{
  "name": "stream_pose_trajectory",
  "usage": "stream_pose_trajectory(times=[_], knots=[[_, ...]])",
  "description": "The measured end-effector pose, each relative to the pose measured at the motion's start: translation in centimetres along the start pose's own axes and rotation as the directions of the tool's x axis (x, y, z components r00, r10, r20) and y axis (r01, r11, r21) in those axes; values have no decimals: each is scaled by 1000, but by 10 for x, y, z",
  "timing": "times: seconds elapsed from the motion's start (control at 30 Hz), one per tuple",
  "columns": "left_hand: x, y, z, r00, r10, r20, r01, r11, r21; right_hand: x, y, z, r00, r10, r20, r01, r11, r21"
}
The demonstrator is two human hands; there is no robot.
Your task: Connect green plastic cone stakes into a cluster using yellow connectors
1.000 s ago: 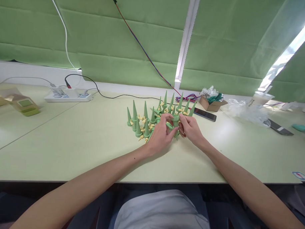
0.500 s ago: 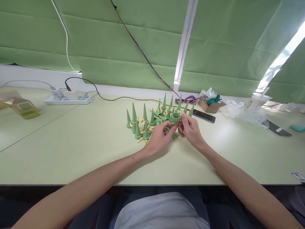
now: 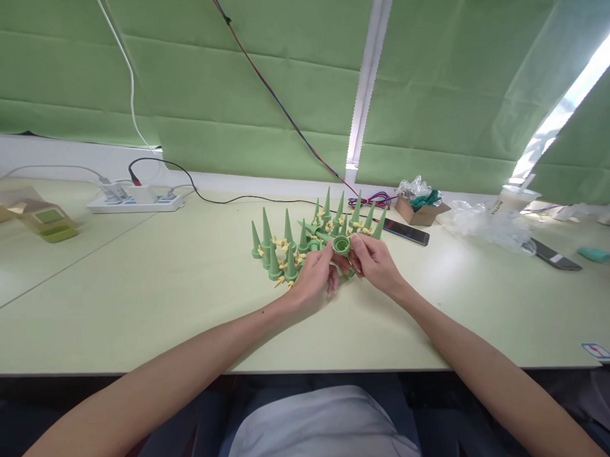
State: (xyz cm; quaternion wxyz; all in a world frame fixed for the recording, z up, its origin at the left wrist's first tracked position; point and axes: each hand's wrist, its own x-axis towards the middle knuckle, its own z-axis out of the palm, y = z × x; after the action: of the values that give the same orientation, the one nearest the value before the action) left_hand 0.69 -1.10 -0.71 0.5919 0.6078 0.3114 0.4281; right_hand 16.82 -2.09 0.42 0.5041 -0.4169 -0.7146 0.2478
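Note:
Between my two hands is a green ring-shaped piece (image 3: pixel 341 245), its round opening facing me. My left hand (image 3: pixel 317 271) grips its left side, with thumb and fingers around it. The fingers of my right hand (image 3: pixel 375 261) pinch its right side. Behind and left of my hands, several green cones (image 3: pixel 288 230) stand upright on the table. Small yellow pieces (image 3: pixel 279 243) lie among them. More green cones (image 3: pixel 356 210) stand behind my hands, and some green parts lie on their sides there, partly hidden by my fingers.
A dark phone (image 3: pixel 406 232) and a small cardboard box (image 3: pixel 420 212) are at the back right. Farther right are plastic wrap (image 3: pixel 472 224), a cup (image 3: pixel 515 198) and another dark device (image 3: pixel 556 255). A power strip (image 3: pixel 134 204) and an open carton (image 3: pixel 44 214) are at the left.
The green ring-shaped piece has moved slightly left and down and tilted toward me. My left fingers have shifted around it, and my right hand has moved slightly left.

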Motion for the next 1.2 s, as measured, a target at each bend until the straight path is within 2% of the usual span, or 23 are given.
stream_pose_trajectory(times=[0.43,0.8,1.03,1.2], knots=[[2,-1,-1,999,-16,52,19,999,-43,0,3,-1,998,-62,-11,62,998,20],[3,1,-3,980,-56,192,92,979,-182,1,3,-5,997,-81,7,79,985,152],[3,0,-6,983,-14,186,44,986,-161,1,1,-6,997,-77,5,76,991,111],[3,5,-7,994,18,110,-11,998,-64,1,-2,-5,999,-35,-6,35,997,68]])
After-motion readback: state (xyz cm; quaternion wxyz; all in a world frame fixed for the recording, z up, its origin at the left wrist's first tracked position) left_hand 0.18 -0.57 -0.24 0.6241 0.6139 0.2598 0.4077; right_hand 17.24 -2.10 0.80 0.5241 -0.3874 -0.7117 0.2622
